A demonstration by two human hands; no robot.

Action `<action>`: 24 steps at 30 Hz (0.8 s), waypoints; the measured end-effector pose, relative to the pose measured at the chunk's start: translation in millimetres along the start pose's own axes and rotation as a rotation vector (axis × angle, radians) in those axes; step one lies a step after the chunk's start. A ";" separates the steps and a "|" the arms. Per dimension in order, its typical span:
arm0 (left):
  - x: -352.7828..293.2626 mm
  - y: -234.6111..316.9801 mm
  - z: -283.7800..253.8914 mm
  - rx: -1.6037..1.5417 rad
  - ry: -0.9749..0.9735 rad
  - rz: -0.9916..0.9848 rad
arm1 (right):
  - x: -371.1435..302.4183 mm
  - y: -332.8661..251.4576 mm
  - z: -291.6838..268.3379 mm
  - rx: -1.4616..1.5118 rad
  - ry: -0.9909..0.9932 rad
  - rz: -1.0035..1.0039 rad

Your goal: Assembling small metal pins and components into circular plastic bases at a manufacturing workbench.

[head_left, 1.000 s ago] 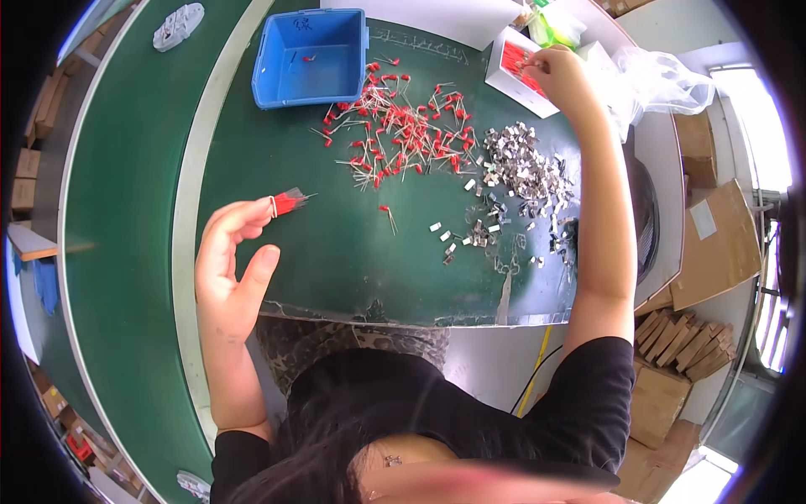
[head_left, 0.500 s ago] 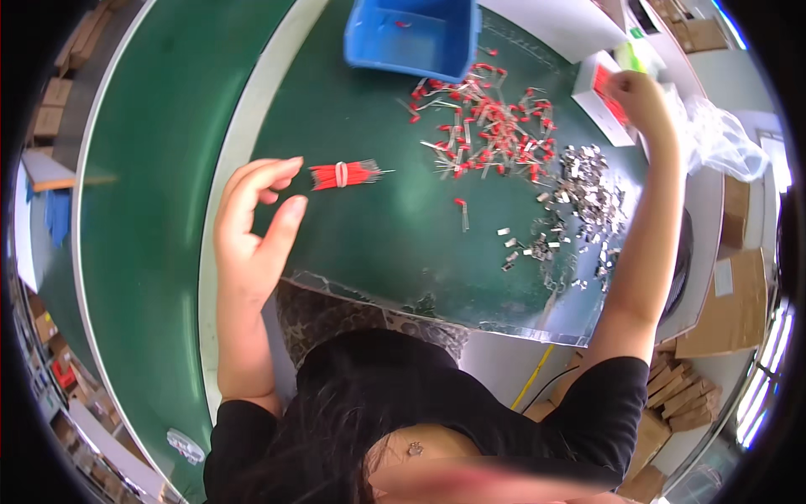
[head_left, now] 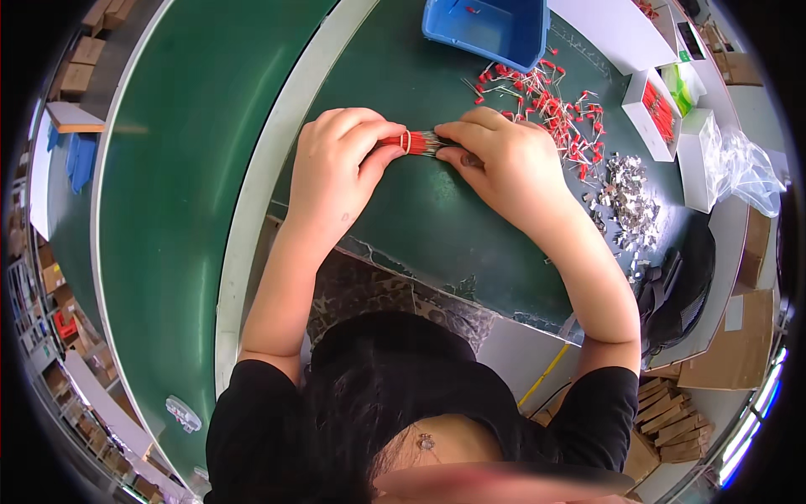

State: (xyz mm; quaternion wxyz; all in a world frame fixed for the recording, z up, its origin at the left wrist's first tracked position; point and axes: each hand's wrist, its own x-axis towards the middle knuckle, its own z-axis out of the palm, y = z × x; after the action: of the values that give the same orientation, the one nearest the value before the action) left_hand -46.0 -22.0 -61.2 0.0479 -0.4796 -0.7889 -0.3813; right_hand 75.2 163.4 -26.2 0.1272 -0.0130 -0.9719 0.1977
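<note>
A small bundle of thin red wires (head_left: 417, 143), with pale bare ends and a light band around it, lies between my two hands over the green table. My left hand (head_left: 334, 160) is closed on the banded left end, thumb and fingertips pinching it. My right hand (head_left: 519, 164) has thumb and fingers closed at the bare right ends; exactly what its fingertips cover is partly hidden. Beyond the right hand spreads a loose heap of red-tipped pieces with metal legs (head_left: 550, 105). Closer to my right forearm is a pile of small silver metal clips (head_left: 631, 206).
A blue bin (head_left: 529, 46) stands at the far side, a red piece inside. At the right are a white box (head_left: 642, 126) of red wires, a clear plastic bag (head_left: 743, 172) and a black bag (head_left: 684, 290). A pale rail (head_left: 243, 210) borders the table's left.
My right hand has come back from the white box to the bundle. My left hand has closed on the bundle, which lay beside it on the table. The view has shifted somewhat.
</note>
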 end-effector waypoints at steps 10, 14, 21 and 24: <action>-3.9 -5.7 4.9 -0.043 0.064 0.039 | 7.0 -2.9 7.3 -0.146 0.008 -0.117; -3.7 -4.0 5.4 -0.029 0.076 0.050 | 6.5 -2.6 8.4 -0.226 0.008 -0.148; -5.0 -4.6 8.0 -0.028 0.066 0.020 | 1.4 1.3 8.4 -0.315 0.028 -0.151; -3.2 -0.3 6.9 -0.009 0.053 0.014 | 0.1 2.6 7.8 -0.320 0.022 -0.142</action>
State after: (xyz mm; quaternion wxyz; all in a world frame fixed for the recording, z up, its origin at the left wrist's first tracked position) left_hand -42.5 -19.9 -67.7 0.0691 -0.4749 -0.7823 -0.3970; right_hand 73.1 162.8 -34.1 0.1479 0.0333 -0.9880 0.0311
